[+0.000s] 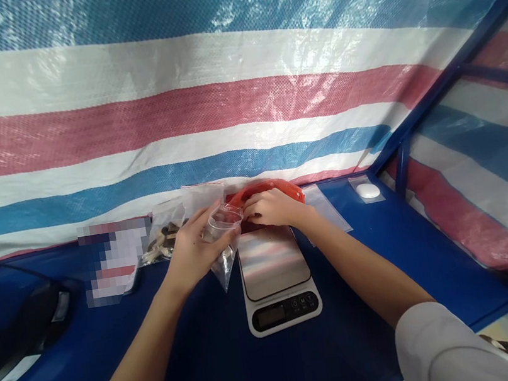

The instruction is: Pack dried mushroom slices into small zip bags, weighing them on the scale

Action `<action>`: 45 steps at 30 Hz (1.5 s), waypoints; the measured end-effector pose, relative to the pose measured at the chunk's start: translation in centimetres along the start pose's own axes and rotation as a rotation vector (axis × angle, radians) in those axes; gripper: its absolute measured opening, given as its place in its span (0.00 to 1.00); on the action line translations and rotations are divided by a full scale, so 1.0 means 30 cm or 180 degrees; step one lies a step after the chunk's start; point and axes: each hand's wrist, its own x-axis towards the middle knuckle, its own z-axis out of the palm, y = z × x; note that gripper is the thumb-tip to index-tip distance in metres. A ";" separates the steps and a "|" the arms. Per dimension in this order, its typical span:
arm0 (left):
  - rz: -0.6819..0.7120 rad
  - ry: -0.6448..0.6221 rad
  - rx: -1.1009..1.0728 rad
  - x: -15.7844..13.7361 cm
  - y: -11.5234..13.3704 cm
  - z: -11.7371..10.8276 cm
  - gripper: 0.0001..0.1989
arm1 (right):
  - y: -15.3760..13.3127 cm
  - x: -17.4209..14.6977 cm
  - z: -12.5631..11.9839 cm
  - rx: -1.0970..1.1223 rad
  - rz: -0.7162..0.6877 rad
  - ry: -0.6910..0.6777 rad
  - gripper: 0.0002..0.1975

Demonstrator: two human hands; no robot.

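Observation:
My left hand point(191, 245) is closed round a clear plastic cup point(224, 218), which it holds just left of the scale's far end. A clear plastic bag point(225, 267) hangs or lies below the cup; whether my fingers grip it too I cannot tell. At the red plastic bag point(277, 184), the fingers of my right hand point(272, 208) are curled together, and whatever they hold is hidden. Beneath and in front of both hands sits a white kitchen scale point(275, 267) with a shiny plate, a dark display and several buttons.
Left of my hands lies a clear bag of brown and pale pieces point(163, 239), beside a partly blurred phone-like object point(126, 260). A black item point(38, 312) rests at far left. To the right are a flat clear bag point(326, 208) and a white oval object point(368, 191). Striped sheeting point(176, 119) walls the back.

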 end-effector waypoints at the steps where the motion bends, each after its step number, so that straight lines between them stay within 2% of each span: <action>1: -0.0004 0.0003 0.0000 0.000 -0.001 0.000 0.26 | 0.003 -0.001 0.005 -0.0088 -0.0108 -0.0044 0.13; 3: -0.0007 -0.0007 -0.0002 -0.002 -0.004 0.001 0.27 | 0.011 0.000 0.014 -0.0341 -0.0296 -0.0115 0.14; 8: -0.0016 -0.0039 0.0009 -0.008 -0.005 0.005 0.27 | 0.028 0.006 0.019 -0.0596 -0.0307 -0.0249 0.17; 15: -0.0075 -0.0054 0.0000 -0.004 0.006 0.003 0.27 | 0.037 0.016 0.012 -0.0497 -0.0151 -0.0440 0.17; 22: -0.0124 -0.0046 -0.0038 -0.006 0.002 0.006 0.28 | 0.038 0.021 0.004 -0.0492 -0.0390 -0.0394 0.16; 31: -0.0164 -0.0107 -0.0046 -0.004 0.009 0.003 0.30 | 0.033 0.011 0.006 -0.0671 -0.0549 -0.0135 0.16; 39: -0.0105 -0.0080 -0.0044 -0.007 0.004 0.007 0.29 | 0.042 -0.003 0.017 0.0023 0.0041 0.0230 0.10; 45: -0.0024 -0.0047 -0.0026 -0.005 -0.007 0.012 0.30 | 0.051 -0.024 0.034 0.0816 0.0438 0.0936 0.06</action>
